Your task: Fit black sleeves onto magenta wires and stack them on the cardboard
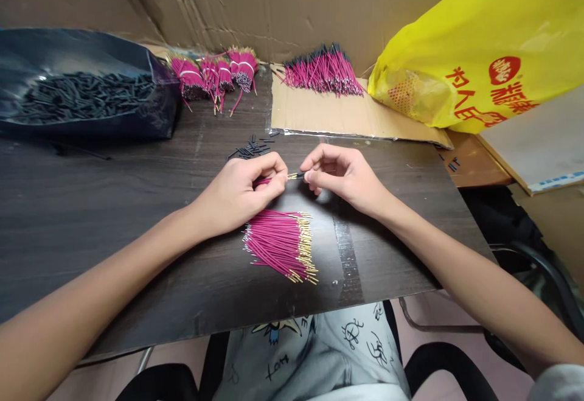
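Note:
Pinched in my left hand [255,188] are pink wires [262,181], their gold-coloured tips sticking out to the right; how many cannot be made out. My right hand [344,176] closes thumb and forefinger on a short black sleeve [300,175], which meets the gold tips between the two hands. Whether a tip sits inside the sleeve is too small to tell. Just below my hands lies a loose bundle of pink wires [278,240], gold ends to the right. Behind my left hand is a small heap of black sleeves [250,147].
A dark bag [162,94] full of black sleeves stands at the left. Tied pink wire bundles [219,75] lie at the back. Black-tipped pink wires [323,71] rest on a cardboard sheet [347,115]. A yellow plastic bag [456,54] stands at the right, by the table edge.

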The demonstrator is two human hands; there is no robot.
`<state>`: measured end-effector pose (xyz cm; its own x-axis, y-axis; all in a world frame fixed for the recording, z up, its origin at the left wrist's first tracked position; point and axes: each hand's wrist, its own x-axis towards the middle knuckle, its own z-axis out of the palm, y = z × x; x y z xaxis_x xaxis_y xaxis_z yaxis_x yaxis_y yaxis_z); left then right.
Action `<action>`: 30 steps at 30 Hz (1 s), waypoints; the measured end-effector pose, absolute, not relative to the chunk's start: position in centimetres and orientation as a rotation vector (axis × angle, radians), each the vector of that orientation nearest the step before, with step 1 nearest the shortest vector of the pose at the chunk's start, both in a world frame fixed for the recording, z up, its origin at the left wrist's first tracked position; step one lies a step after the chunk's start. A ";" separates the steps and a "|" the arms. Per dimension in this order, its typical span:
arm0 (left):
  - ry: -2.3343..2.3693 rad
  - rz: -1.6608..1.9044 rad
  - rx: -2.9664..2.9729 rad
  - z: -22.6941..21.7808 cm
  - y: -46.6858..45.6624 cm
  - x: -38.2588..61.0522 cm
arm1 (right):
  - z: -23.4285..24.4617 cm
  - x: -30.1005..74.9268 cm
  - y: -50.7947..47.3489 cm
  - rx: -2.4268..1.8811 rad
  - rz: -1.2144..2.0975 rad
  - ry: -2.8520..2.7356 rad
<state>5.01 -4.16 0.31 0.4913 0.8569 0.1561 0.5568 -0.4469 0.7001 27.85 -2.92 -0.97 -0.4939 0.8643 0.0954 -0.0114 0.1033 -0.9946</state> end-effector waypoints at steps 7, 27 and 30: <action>1.150 0.668 2.153 0.3 -4.2 5.0 | -1.0 27.7 -3.2 -0.834 1.491 -1.632; 1.221 0.697 2.138 -0.1 -4.2 5.2 | -0.7 26.7 -4.3 -0.957 1.505 -1.481; 1.218 0.697 2.148 -0.1 -4.3 5.2 | -0.8 26.8 -4.2 -0.997 1.468 -1.497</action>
<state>5.24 -4.29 -0.08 0.4502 0.8786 0.1595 0.5829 -0.4245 0.6929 26.79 -4.17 -0.78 -0.3718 0.9282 0.0149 0.0034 0.0174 -0.9998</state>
